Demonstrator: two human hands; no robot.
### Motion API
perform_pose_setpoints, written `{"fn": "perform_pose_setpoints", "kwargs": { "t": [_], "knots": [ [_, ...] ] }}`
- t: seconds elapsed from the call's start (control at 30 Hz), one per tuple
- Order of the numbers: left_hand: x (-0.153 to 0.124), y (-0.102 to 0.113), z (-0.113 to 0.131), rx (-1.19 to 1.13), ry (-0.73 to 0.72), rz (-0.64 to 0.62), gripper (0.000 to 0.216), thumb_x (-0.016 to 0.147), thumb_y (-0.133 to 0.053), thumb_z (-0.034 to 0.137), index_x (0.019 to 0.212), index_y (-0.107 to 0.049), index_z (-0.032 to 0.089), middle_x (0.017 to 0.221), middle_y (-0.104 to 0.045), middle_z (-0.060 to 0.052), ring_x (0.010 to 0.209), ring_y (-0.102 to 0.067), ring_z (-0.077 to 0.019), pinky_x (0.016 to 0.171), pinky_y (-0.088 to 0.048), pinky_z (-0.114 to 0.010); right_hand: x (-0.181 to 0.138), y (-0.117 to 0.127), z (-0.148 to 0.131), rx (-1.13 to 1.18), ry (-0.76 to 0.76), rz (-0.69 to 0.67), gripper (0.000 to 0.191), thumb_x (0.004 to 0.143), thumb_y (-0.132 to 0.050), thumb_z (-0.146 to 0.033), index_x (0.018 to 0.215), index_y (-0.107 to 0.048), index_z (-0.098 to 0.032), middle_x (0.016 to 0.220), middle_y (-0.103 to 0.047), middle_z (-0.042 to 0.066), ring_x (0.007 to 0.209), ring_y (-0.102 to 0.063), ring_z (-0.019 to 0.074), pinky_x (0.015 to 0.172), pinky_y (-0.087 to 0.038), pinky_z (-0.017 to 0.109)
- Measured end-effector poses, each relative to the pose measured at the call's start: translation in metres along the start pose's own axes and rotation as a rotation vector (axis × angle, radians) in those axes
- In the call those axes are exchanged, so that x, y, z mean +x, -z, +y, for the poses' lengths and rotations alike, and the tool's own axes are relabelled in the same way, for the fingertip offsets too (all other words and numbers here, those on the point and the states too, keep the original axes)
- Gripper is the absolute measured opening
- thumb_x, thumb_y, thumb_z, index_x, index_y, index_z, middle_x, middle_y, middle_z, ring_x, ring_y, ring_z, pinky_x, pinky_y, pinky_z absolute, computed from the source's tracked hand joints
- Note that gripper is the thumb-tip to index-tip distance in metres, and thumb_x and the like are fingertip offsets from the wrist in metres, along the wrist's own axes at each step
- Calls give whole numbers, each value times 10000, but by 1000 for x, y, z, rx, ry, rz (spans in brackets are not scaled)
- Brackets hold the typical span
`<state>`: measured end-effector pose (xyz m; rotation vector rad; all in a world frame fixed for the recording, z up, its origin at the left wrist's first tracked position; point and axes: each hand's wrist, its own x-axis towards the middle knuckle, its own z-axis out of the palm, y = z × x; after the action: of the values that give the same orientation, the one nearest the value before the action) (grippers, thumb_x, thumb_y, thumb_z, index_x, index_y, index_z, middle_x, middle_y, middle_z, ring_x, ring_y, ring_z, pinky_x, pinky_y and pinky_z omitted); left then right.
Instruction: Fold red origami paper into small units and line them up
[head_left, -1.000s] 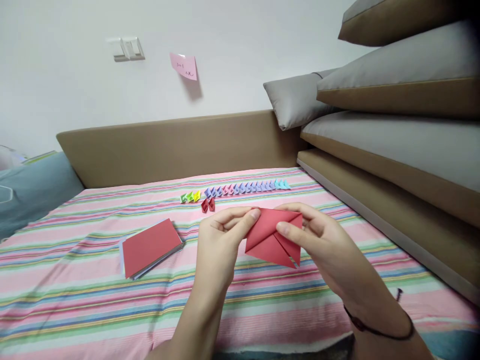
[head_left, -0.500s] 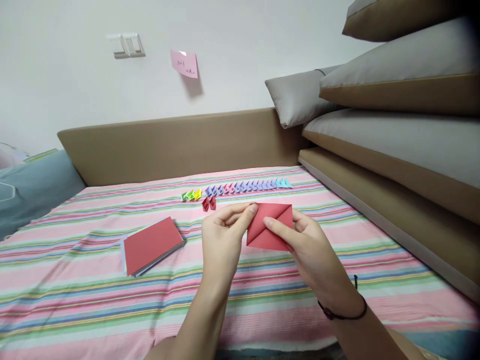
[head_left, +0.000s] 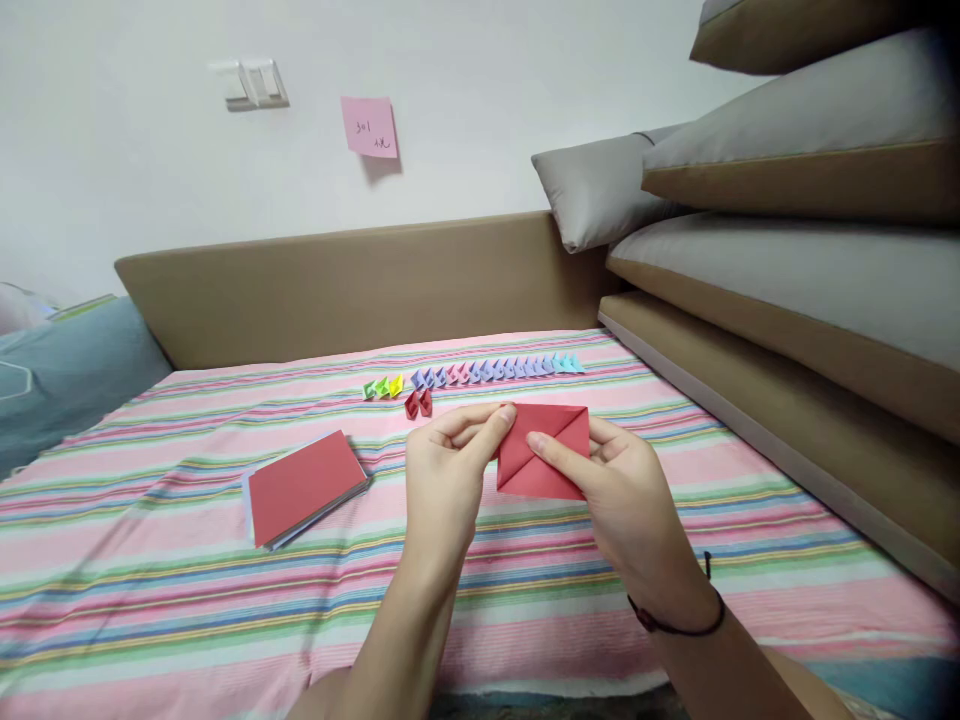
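Note:
A square of folded red paper (head_left: 544,475) with diagonal creases is held up between my two hands, above the striped cloth. My left hand (head_left: 450,465) pinches its upper left corner between thumb and fingers. From the right side, my right hand (head_left: 619,490) grips it, the thumb lying across its front near the middle and the fingers behind. Just beyond my left hand stand two small dark red folded paper pieces (head_left: 418,404). To the left lies a stack of paper sheets (head_left: 306,490) with a red one on top.
Farther back runs a row of small folded pieces (head_left: 495,371) in purple, pink and light blue, with several green and yellow pieces (head_left: 382,388) at its left end. Large cushions (head_left: 795,270) are piled on the right. A brown padded board (head_left: 352,295) stands against the wall.
The red paper and my right hand have shifted very slightly to the right. Both hands keep the same hold, and the view has moved a little.

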<state>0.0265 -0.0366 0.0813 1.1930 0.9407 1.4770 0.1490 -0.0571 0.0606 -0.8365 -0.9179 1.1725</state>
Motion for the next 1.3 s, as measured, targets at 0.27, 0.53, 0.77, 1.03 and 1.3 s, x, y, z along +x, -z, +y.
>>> {"fn": "perform_pose_setpoints", "kwargs": {
  "t": [0.27, 0.53, 0.77, 1.03, 1.3],
  "knots": [
    [3, 2, -3, 14, -8, -23, 184, 689, -744, 312, 781, -742, 152, 691, -716, -45, 668, -660, -136, 618, -531, -197, 4, 3, 0, 3, -23, -80, 250, 709, -747, -303, 932, -688, -205, 985, -725, 55, 901, -674, 207, 763, -538, 285],
    [5, 5, -2, 39, 0, -68, 168, 687, -749, 305, 764, -740, 155, 665, -713, -45, 642, -658, -136, 611, -531, -199, 8, 11, -1, -27, -23, -89, 249, 687, -765, -306, 905, -686, -214, 933, -723, 46, 830, -670, 180, 707, -535, 265],
    [7, 7, -1, 70, 1, -95, 175, 687, -748, 310, 770, -740, 156, 688, -720, -53, 673, -669, -156, 627, -535, -217, 11, 14, -2, -43, 18, 2, 238, 626, -807, -275, 792, -661, -188, 797, -689, 12, 738, -631, 128, 665, -509, 227],
    [8, 8, 4, 103, -4, -88, 153, 693, -745, 298, 759, -740, 160, 680, -720, -43, 650, -658, -133, 620, -519, -194, 11, 15, -7, -50, 49, 77, 284, 644, -798, -291, 859, -644, -188, 633, -624, -27, 635, -585, 96, 625, -471, 213],
    [9, 13, 5, 106, 1, -80, 123, 678, -757, 292, 736, -742, 184, 652, -710, -14, 627, -644, -108, 597, -502, -170, 11, 18, -13, -79, 68, 52, 294, 682, -769, -283, 927, -643, -184, 675, -649, -11, 722, -608, 120, 749, -474, 259]
  ]
}}
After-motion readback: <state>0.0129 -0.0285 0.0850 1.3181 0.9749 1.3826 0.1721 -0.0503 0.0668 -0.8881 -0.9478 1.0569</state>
